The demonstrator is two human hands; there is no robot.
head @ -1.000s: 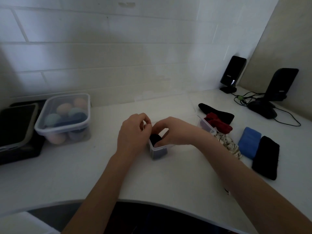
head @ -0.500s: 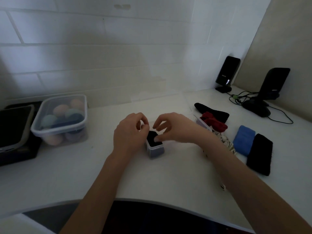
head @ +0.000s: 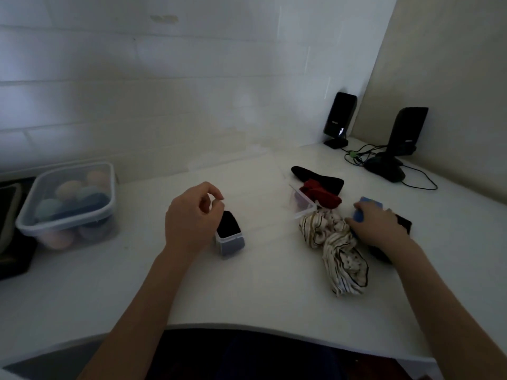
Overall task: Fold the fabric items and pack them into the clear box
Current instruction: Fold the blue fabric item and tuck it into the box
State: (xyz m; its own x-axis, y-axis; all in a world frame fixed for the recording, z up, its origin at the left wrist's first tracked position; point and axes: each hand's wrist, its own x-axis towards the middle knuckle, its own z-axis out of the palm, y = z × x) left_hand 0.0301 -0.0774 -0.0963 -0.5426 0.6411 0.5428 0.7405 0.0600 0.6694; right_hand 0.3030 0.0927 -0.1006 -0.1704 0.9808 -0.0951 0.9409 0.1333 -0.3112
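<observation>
My right hand (head: 375,229) lies on the small blue folded terry cloth (head: 369,205) on the white counter (head: 247,292), fingers curling around its near edge; I cannot tell if the grip is closed. It looks soft, light and floppy, so I would pinch a folded edge. My left hand (head: 192,218), loosely curled and empty, hovers beside the small clear plastic box (head: 230,242), which holds a black cloth (head: 228,224)
</observation>
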